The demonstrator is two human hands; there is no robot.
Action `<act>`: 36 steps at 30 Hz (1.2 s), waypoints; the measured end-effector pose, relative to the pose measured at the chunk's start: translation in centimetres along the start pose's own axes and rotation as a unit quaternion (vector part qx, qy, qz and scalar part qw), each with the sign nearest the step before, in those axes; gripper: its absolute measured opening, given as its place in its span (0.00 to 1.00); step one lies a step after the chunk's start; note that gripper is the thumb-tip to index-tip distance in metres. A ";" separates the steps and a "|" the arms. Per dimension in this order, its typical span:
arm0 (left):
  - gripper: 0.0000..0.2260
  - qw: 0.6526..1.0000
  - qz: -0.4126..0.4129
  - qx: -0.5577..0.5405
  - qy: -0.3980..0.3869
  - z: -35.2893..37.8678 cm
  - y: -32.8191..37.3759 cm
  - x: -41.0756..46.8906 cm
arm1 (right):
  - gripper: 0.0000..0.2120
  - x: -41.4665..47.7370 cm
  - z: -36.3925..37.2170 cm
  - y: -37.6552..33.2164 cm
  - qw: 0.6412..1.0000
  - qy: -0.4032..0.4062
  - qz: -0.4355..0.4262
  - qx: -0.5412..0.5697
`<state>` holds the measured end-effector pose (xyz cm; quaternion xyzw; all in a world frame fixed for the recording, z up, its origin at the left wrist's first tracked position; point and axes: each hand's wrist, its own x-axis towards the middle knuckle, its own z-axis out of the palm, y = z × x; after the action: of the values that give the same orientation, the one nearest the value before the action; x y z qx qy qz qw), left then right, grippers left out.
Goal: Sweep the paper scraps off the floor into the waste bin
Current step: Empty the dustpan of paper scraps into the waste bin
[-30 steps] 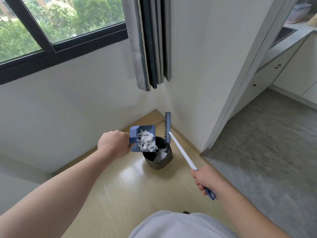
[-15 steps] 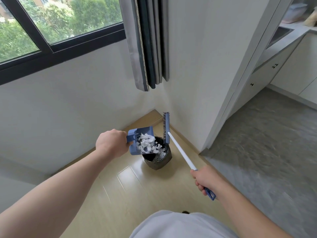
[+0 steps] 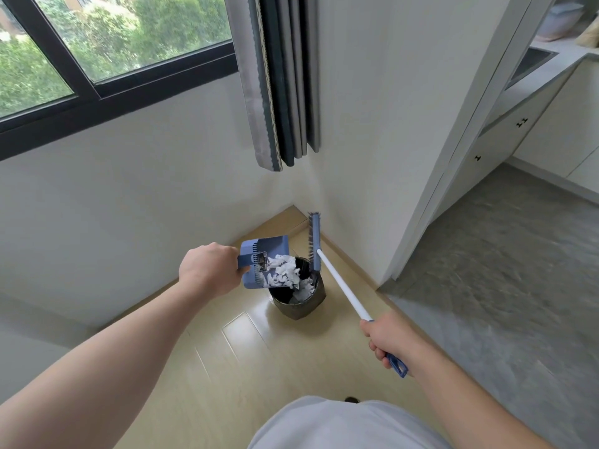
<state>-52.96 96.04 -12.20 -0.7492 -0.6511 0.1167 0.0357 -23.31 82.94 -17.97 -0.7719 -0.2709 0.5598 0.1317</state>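
My left hand (image 3: 209, 272) grips the handle of a blue dustpan (image 3: 256, 264) tilted over a dark round waste bin (image 3: 299, 306) on the pale wood floor. White paper scraps (image 3: 283, 272) slide from the pan's lip into the bin, where more scraps lie. My right hand (image 3: 387, 337) holds the lower end of a broom's white handle (image 3: 343, 285). The blue broom head (image 3: 314, 241) stands upright at the bin's far right rim, bristles facing left toward the pan.
The bin stands in a room corner between two white walls. A dark curtain (image 3: 282, 82) hangs above it beside a window (image 3: 107, 43). Grey tiled floor (image 3: 505, 270) and white cabinets (image 3: 505, 140) lie to the right. My light shirt (image 3: 340, 426) fills the bottom edge.
The dustpan has tipped further toward the bin and the scraps have slid down to its lip, some dropping in. The broom has stayed almost still.
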 end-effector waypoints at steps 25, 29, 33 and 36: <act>0.11 0.998 0.045 0.038 -0.016 -0.2 0.8 0.1 | 0.15 0.4 -0.1 -0.1 1.000 0.001 0.004 0.006; 0.11 0.998 0.047 0.032 -0.009 -0.3 0.7 0.2 | 0.15 0.5 -0.1 -0.1 1.000 0.000 0.006 0.011; 0.11 0.997 0.056 0.047 -0.014 -0.8 0.8 0.4 | 0.14 0.5 -0.1 -0.1 1.000 0.002 0.005 0.012; 0.09 0.995 0.073 0.070 -0.020 -0.9 1.1 0.5 | 0.15 0.5 -0.1 -0.1 1.000 0.003 0.002 0.008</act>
<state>-51.67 96.45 -11.58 -0.7879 -0.5853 0.1791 0.0669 -23.17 83.35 -18.31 -0.7729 -0.2648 0.5601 0.1372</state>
